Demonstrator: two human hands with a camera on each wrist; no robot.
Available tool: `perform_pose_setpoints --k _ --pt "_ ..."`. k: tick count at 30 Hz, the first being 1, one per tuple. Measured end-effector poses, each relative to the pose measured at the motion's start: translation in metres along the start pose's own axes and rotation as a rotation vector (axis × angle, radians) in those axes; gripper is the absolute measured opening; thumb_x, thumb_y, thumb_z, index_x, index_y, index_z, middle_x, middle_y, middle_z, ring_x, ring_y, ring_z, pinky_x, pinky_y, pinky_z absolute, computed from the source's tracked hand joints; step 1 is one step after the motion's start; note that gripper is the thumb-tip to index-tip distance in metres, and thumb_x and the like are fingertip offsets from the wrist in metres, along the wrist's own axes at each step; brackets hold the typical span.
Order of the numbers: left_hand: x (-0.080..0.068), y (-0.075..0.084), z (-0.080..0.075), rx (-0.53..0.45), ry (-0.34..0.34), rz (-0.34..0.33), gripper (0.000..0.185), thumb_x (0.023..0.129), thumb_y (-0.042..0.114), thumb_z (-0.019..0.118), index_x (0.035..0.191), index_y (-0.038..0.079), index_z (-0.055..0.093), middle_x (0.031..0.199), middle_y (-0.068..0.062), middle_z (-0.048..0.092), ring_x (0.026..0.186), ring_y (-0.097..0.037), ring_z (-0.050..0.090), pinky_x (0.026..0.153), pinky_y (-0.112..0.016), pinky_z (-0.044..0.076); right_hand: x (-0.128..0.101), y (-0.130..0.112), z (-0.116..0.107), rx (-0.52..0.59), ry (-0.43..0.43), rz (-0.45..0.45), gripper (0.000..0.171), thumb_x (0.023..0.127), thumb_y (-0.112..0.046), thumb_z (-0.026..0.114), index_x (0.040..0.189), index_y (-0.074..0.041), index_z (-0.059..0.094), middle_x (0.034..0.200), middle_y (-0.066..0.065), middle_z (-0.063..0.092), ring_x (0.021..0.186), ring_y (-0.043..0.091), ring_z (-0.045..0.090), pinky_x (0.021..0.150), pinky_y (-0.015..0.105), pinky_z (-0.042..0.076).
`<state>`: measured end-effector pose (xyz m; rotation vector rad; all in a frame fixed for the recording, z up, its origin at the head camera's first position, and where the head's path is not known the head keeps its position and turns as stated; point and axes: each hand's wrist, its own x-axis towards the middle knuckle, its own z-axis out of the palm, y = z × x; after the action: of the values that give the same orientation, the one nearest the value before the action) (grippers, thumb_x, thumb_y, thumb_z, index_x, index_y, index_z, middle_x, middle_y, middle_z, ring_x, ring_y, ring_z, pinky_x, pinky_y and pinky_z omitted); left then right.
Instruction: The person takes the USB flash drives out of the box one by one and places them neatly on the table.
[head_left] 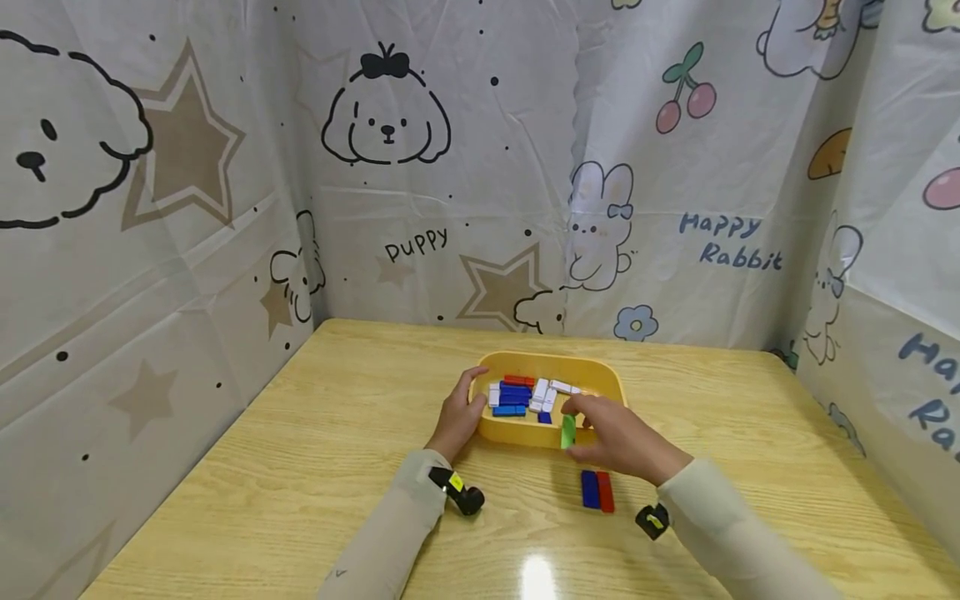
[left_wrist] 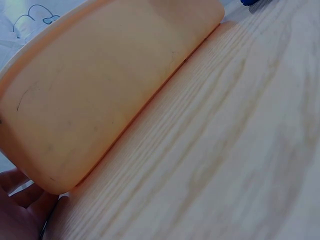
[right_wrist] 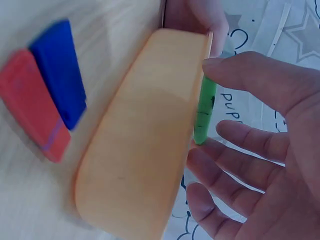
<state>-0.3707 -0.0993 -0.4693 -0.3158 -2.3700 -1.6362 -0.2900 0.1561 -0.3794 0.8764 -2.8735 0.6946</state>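
Note:
A yellow plastic bin (head_left: 517, 432) stands on the table with several blue, white and red blocks inside. At its left end, my left hand (head_left: 456, 415) holds the rim and corner; in the left wrist view, fingers (left_wrist: 15, 182) touch the bin's outer corner. Above the bin's near rim, my right hand (head_left: 618, 435) pinches a flat green block (head_left: 568, 432) between thumb and fingers. The right wrist view has the green block (right_wrist: 204, 110) upright between thumb and fingertips, beside the rim. In front of the bin lie a blue block (head_left: 591, 489) and a red block (head_left: 605, 492), side by side.
The light wooden table (head_left: 300, 467) runs to a printed cloth curtain (head_left: 480, 167) at the back and sides. A small black device (head_left: 461, 492) sits on the left wrist, another black device (head_left: 652, 521) on the right.

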Motion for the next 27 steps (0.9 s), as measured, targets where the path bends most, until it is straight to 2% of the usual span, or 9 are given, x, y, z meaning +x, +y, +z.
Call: perform_pose_setpoints --k 14,19,27 --pt "0.0 -0.002 0.001 -0.005 -0.011 -0.028 0.048 0.089 0.015 0.045 0.137 0.019 0.048 0.148 -0.006 0.042 0.136 -0.024 0.037 0.111 -0.048 0.028 -0.024 -0.006 0.011 -0.017 0.012 -0.055 0.046 0.077 -0.023 0.08 0.116 -0.01 0.06 0.112 0.0 0.061 0.097 0.021 0.058 0.084 0.038 0.051" --pt "0.001 -0.003 0.001 -0.012 -0.006 -0.032 0.049 0.09 0.016 0.044 0.138 0.019 0.047 0.149 -0.006 0.04 0.137 -0.024 0.035 0.111 -0.05 0.027 -0.027 -0.003 0.017 -0.023 -0.024 -0.094 0.043 0.077 -0.025 0.08 0.113 -0.012 0.06 0.107 -0.001 0.061 0.094 0.021 0.057 0.083 0.039 0.05" --pt "0.002 -0.002 0.003 -0.009 -0.011 -0.03 0.05 0.089 0.016 0.044 0.139 0.018 0.047 0.149 -0.005 0.04 0.137 -0.023 0.035 0.112 -0.048 0.027 -0.025 0.006 0.03 -0.029 -0.102 -0.059 0.043 0.075 -0.027 0.081 0.109 -0.01 0.062 0.101 -0.005 0.06 0.09 0.017 0.054 0.083 0.039 0.047"
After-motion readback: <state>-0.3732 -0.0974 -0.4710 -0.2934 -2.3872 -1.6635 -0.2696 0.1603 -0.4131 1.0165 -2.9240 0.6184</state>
